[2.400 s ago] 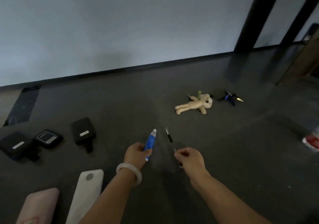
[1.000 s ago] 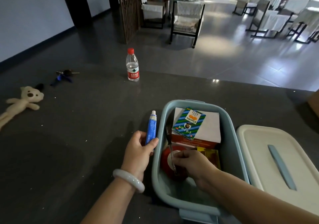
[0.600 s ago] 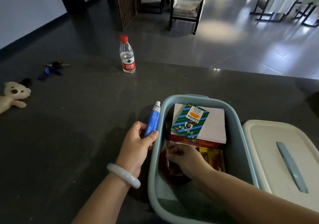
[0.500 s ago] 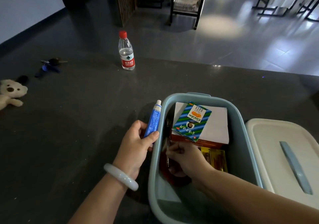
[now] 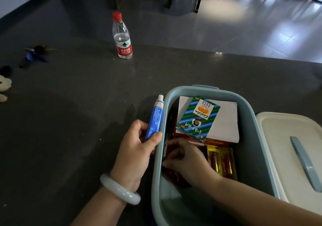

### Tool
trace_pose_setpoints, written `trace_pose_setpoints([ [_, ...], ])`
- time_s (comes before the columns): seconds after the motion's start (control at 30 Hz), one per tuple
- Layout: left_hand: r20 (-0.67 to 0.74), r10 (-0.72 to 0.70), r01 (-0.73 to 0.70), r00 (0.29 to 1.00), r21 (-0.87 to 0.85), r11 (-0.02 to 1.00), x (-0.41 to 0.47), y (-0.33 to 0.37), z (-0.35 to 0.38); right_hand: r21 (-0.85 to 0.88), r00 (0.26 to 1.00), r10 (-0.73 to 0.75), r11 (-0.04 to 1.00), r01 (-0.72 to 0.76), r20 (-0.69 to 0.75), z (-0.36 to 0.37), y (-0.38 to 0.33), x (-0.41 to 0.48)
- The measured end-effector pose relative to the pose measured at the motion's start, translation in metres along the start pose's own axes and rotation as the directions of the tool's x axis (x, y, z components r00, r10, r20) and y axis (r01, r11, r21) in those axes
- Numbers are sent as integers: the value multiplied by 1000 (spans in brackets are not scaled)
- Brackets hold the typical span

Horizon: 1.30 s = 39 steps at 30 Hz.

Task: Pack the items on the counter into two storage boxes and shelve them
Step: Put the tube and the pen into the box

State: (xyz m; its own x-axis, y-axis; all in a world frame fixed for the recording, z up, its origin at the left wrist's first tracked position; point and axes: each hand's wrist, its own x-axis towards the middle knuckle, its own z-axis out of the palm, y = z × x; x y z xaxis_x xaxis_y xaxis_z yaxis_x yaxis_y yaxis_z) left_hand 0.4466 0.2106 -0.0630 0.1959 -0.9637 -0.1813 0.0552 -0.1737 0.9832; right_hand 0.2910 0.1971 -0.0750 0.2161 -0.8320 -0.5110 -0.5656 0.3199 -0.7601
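A pale blue storage box [image 5: 250, 121] stands open on the dark counter [image 5: 69, 121]. Inside lie a striped green-and-blue carton [image 5: 198, 117] on white paper, a pack of batteries [image 5: 222, 163] and a red item, mostly hidden. My left hand [image 5: 135, 149] holds a blue tube [image 5: 154, 119] upright just outside the box's left wall. My right hand [image 5: 184, 157] is inside the box, fingers closed on a dark pen [image 5: 165, 145] that lies along the left wall.
The box's cream lid [image 5: 292, 152] lies to the right. A water bottle [image 5: 122, 35] stands near the counter's far edge. Keys [image 5: 34, 53] and part of a plush bear [image 5: 4, 88] lie at the far left. Beyond the counter are floor and chairs.
I turned from the counter's left part to the box. My right hand carried the pen down into the box and along its left wall. My left hand kept the tube beside the box.
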Motion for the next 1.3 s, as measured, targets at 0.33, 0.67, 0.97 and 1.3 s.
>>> trace_pose_setpoints([
  [0.33,-15,22,-21,1000,19,1000,-3,-1,1,-58,987,7,998,-16,-159,6,1,7],
  [0.67,-102,40,-43,994,-22,999,-14,9,-1,97,998,-40,994,45,-55,-12,-14,-25],
  [0.97,64,92,-91,994,-11,996,-45,41,8,346,969,-243,906,246,-52,-34,-60,-62],
  [1.3,-7,168,-159,986,292,943,-34,45,-4,181,993,-83,979,97,-83,-49,-36,-76],
])
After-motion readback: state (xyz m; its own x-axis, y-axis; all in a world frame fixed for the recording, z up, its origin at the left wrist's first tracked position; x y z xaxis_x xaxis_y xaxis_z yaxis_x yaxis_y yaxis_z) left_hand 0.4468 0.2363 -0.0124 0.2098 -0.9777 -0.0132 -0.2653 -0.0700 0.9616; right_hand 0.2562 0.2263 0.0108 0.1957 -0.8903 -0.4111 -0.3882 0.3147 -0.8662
